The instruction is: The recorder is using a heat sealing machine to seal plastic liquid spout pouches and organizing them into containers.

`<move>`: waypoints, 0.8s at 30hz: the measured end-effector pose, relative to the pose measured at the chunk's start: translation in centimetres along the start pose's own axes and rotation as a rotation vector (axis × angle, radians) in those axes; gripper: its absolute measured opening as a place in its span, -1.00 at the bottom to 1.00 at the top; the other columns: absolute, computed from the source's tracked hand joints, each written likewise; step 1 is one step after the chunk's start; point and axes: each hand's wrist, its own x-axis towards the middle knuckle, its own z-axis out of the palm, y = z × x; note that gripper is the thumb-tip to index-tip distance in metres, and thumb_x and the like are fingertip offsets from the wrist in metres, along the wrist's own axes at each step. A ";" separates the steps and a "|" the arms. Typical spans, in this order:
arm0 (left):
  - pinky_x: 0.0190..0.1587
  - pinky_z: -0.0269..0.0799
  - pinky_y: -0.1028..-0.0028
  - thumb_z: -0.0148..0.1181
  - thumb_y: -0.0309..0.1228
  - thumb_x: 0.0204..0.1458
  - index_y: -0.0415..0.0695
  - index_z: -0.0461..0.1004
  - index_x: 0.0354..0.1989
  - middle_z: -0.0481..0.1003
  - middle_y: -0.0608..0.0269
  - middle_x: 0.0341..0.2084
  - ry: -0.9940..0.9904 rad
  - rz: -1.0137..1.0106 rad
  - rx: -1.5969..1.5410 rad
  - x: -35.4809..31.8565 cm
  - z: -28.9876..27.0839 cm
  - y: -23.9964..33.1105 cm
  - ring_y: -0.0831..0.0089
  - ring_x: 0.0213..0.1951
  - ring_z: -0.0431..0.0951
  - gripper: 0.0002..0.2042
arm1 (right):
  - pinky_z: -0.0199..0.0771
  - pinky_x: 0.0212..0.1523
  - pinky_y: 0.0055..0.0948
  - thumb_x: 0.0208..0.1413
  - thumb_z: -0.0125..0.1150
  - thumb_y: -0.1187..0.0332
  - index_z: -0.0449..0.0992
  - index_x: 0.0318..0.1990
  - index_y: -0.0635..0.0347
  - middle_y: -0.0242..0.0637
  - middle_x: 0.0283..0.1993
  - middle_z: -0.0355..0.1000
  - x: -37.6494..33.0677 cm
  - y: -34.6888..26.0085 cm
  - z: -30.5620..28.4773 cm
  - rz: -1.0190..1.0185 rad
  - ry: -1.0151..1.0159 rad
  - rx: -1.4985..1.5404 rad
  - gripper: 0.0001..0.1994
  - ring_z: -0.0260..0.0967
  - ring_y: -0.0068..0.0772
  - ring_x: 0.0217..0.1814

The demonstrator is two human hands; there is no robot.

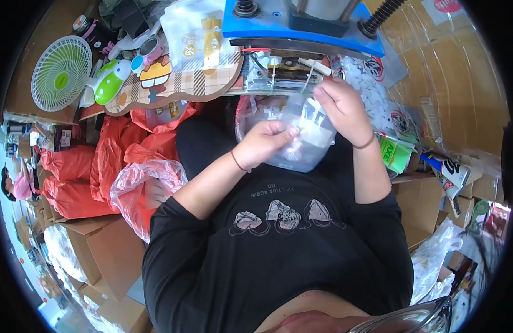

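A translucent plastic container (309, 157) with a rounded lower edge is held above my lap, in front of the blue press. Small whitish pieces show faintly inside it or through its wall. My left hand (266, 143) is closed at its left side, thumb on top, the other fingers partly hidden. At the upper right side my right hand (343, 109) has its fingers bent and closed on the clear plastic. Behind the container, a red-rimmed basin (241, 118) lined with clear plastic is partly covered.
A blue press (301, 33) with springs stands ahead on the bench. At left are a green-and-white fan (61, 81), a plaid mat (198, 83) and red plastic bags (109, 158). White plastic pieces (363, 89) are heaped at right, near cardboard (450, 83).
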 end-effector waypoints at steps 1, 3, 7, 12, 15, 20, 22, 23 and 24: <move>-0.23 0.46 0.60 0.24 -0.42 0.19 -0.23 0.61 -0.16 0.63 0.33 -0.36 -0.044 -0.042 -0.042 0.2 0.4 -0.4 0.67 -0.34 0.53 -0.84 | 0.40 -0.20 -0.39 0.17 0.23 0.36 0.52 -0.21 0.25 -0.20 -0.37 0.45 -0.4 0.4 -0.3 0.053 -0.097 0.081 -0.85 0.41 -0.20 -0.28; -0.24 0.48 0.59 0.24 -0.46 0.17 -0.22 0.61 -0.15 0.64 0.30 -0.32 -0.138 -0.126 -0.122 0.4 0.9 -1.0 0.63 -0.32 0.57 -0.86 | 0.42 -0.18 -0.36 0.17 0.23 0.35 0.53 -0.16 0.26 -0.16 -0.35 0.45 -1.3 1.2 -1.2 0.160 -0.284 0.239 -0.82 0.42 -0.15 -0.26; -0.20 0.50 0.57 0.25 -0.48 0.16 -0.22 0.59 -0.10 0.64 0.28 -0.27 -0.145 -0.111 -0.203 1.3 0.2 -1.7 0.60 -0.28 0.59 -0.83 | 0.44 -0.15 -0.34 0.22 0.19 0.33 0.51 -0.10 0.27 -0.10 -0.30 0.46 -2.7 2.4 -4.3 0.073 0.047 -0.392 -0.79 0.46 -0.12 -0.22; -0.16 0.53 0.53 0.26 -0.51 0.13 -0.22 0.56 -0.04 0.63 0.25 -0.22 -0.045 -0.084 -0.079 2.9 -1.4 1.1 0.56 -0.23 0.61 -0.78 | 0.45 -0.15 -0.38 0.26 0.17 0.31 0.51 -0.01 0.27 -0.12 -0.20 0.52 -5.2 4.7 -5.0 0.247 -0.147 -0.329 -0.75 0.51 -0.26 -0.17; -0.12 0.56 0.49 0.27 -0.52 0.11 -0.22 0.53 0.02 0.62 0.21 -0.16 -0.185 -0.137 0.069 2.3 -0.5 1.9 0.54 -0.20 0.61 -0.72 | 0.45 -0.15 -0.45 0.29 0.16 0.30 0.53 0.03 0.27 -0.17 -0.11 0.56 -4.1 2.0 -2.2 0.207 0.090 0.165 -0.73 0.50 -0.40 -0.15; -0.21 0.52 0.59 0.30 -0.49 0.08 -0.23 0.55 -0.01 0.63 0.28 -0.22 -0.224 -0.135 -0.022 1.5 0.9 0.1 0.61 -0.24 0.60 -0.72 | 0.45 -0.13 -0.49 0.28 0.19 0.30 0.56 0.03 0.27 -0.21 -0.07 0.56 -2.9 1.9 -1.0 0.361 -0.066 0.353 -0.72 0.49 -0.45 -0.16; -0.22 0.52 0.59 0.30 -0.49 0.09 -0.22 0.55 -0.01 0.63 0.29 -0.22 -0.223 -0.155 -0.053 1.0 1.4 0.2 0.61 -0.24 0.60 -0.72 | 0.44 -0.12 -0.50 0.29 0.17 0.29 0.58 -0.01 0.27 -0.23 -0.10 0.57 -3.1 2.4 -0.7 0.351 -0.086 0.366 -0.74 0.47 -0.47 -0.17; -0.22 0.52 0.59 0.29 -0.48 0.10 -0.22 0.55 0.00 0.63 0.29 -0.22 -0.222 -0.165 -0.069 0.9 1.5 0.2 0.61 -0.24 0.60 -0.72 | 0.44 -0.11 -0.50 0.30 0.16 0.29 0.59 -0.03 0.27 -0.24 -0.11 0.57 -3.3 2.6 -0.6 0.345 -0.096 0.371 -0.74 0.47 -0.47 -0.17; -0.22 0.52 0.59 0.29 -0.48 0.10 -0.22 0.55 0.00 0.63 0.29 -0.22 -0.219 -0.166 -0.069 1.0 1.3 -0.1 0.61 -0.24 0.60 -0.72 | 0.44 -0.11 -0.50 0.30 0.16 0.29 0.59 -0.03 0.27 -0.24 -0.11 0.57 -3.5 2.6 -0.7 0.345 -0.097 0.375 -0.74 0.47 -0.47 -0.17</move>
